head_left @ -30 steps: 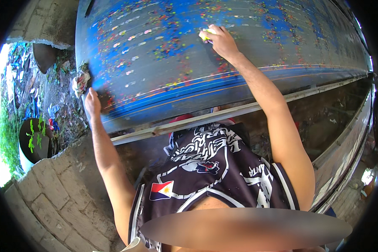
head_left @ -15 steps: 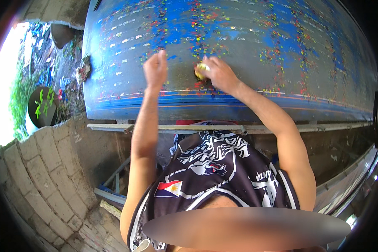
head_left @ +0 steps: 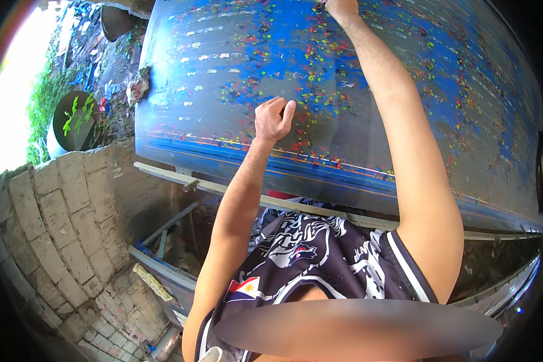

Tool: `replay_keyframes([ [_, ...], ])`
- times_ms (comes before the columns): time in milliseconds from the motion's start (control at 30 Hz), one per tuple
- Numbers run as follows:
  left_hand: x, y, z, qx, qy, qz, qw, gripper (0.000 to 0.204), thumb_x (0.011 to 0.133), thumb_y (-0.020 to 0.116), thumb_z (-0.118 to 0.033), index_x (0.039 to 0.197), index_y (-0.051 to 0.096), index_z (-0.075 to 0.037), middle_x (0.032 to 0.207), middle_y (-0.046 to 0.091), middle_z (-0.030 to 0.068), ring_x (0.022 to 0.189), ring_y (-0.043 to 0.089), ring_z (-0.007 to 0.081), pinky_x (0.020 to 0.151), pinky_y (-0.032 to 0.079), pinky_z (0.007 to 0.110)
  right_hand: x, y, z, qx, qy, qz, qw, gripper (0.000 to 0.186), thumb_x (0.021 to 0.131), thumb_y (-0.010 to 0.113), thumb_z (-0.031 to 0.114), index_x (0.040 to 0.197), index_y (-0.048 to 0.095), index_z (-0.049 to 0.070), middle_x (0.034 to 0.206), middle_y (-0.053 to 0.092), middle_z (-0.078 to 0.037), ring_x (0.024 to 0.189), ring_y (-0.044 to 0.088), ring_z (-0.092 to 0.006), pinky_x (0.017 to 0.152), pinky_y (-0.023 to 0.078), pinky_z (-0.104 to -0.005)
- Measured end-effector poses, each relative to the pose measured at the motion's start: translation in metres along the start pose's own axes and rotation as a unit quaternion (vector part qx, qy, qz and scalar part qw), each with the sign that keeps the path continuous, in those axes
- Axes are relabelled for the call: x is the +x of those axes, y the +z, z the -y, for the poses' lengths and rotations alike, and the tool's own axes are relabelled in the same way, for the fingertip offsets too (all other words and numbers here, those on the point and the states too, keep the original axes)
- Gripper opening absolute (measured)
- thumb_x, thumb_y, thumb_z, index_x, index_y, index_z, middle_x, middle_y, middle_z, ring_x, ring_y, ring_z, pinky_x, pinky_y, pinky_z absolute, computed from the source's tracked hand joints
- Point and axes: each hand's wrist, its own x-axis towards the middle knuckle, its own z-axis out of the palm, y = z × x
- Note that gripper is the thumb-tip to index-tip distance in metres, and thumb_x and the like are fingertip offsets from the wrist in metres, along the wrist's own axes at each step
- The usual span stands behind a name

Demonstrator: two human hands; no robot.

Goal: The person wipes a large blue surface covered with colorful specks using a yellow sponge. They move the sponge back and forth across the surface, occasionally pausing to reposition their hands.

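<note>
A long table top (head_left: pixel 220 111) in worn grey and blue fills the upper view, strewn with small red, yellow and green spots and rows of whitish marks. My left hand (head_left: pixel 274 119) is closed over the near part of it, thumb along the side; the curled fingers hide whatever may be inside. My right arm reaches far across the surface. At the top edge my right hand (head_left: pixel 342 8) is partly cut off, its fingers closed round a crumpled yellow piece that barely shows.
A pale rail (head_left: pixel 163 172) runs along the table's near side. A crumpled rag (head_left: pixel 137 89) hangs at its left end. To the left are a stone-block wall (head_left: pixel 60 205), a round dark container (head_left: pixel 73 123) with green leaves, and littered ground.
My right hand has moved far forward across the table from the near part with the yellow piece. The view has shifted and turned a little; my left hand stays closed over the near part.
</note>
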Motion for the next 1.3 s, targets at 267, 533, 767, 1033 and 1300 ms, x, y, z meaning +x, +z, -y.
replay_keyframes([
  [267, 0.0, -0.002, 0.012, -0.108, 0.011, -0.022, 0.994, 0.058, 0.107, 0.063, -0.04, 0.068, 0.047, 0.001, 0.061, 0.039, 0.0169, 0.055, 0.04, 0.0338, 0.055, 0.031, 0.046, -0.048, -0.021, 0.039, -0.02, -0.044, 0.05, 0.998, 0.022, 0.095, 0.062, 0.011, 0.098, 0.082, 0.019, 0.109, 0.079, -0.005, 0.115, 0.07, -0.0294, 0.11, 0.048, -0.0539],
  [533, -0.005, -0.002, 0.026, -0.279, -0.052, -0.042, 0.958, 0.066, 0.115, 0.053, -0.047, 0.067, 0.058, -0.001, 0.064, 0.057, 0.0038, 0.059, 0.048, 0.0124, 0.057, 0.035, 0.033, -0.217, -0.072, 0.163, -0.085, -0.139, 0.16, 0.974, 0.044, 0.093, 0.071, 0.013, 0.133, 0.082, 0.029, 0.138, 0.073, -0.014, 0.113, 0.067, -0.0337, 0.106, 0.056, -0.0424],
  [767, -0.009, -0.003, 0.032, -0.362, -0.088, -0.065, 0.926, 0.066, 0.114, 0.056, -0.049, 0.068, 0.058, -0.001, 0.064, 0.056, 0.0035, 0.062, 0.049, 0.0124, 0.058, 0.036, 0.035, -0.356, -0.159, 0.243, 0.036, -0.145, 0.276, 0.949, 0.058, 0.081, 0.069, -0.005, 0.13, 0.082, 0.023, 0.141, 0.07, -0.009, 0.119, 0.066, -0.0333, 0.108, 0.056, -0.044],
  [1033, -0.009, -0.001, 0.035, -0.362, -0.058, -0.067, 0.928, 0.068, 0.114, 0.056, -0.05, 0.068, 0.056, -0.001, 0.063, 0.054, 0.0034, 0.062, 0.048, 0.0129, 0.059, 0.036, 0.035, -0.384, -0.227, 0.231, -0.045, -0.077, 0.283, 0.955, 0.062, 0.08, 0.07, -0.008, 0.131, 0.083, 0.025, 0.138, 0.073, -0.009, 0.115, 0.066, -0.0331, 0.104, 0.058, -0.0439],
  [1300, -0.008, -0.002, 0.036, -0.403, -0.068, -0.07, 0.91, 0.065, 0.116, 0.055, -0.046, 0.067, 0.06, -0.003, 0.064, 0.056, 0.0008, 0.063, 0.049, 0.0107, 0.059, 0.036, 0.033, -0.345, -0.116, 0.3, -0.067, -0.024, 0.183, 0.981, 0.04, 0.09, 0.065, 0.001, 0.119, 0.085, 0.019, 0.125, 0.073, -0.013, 0.118, 0.065, -0.0354, 0.105, 0.057, -0.0455],
])
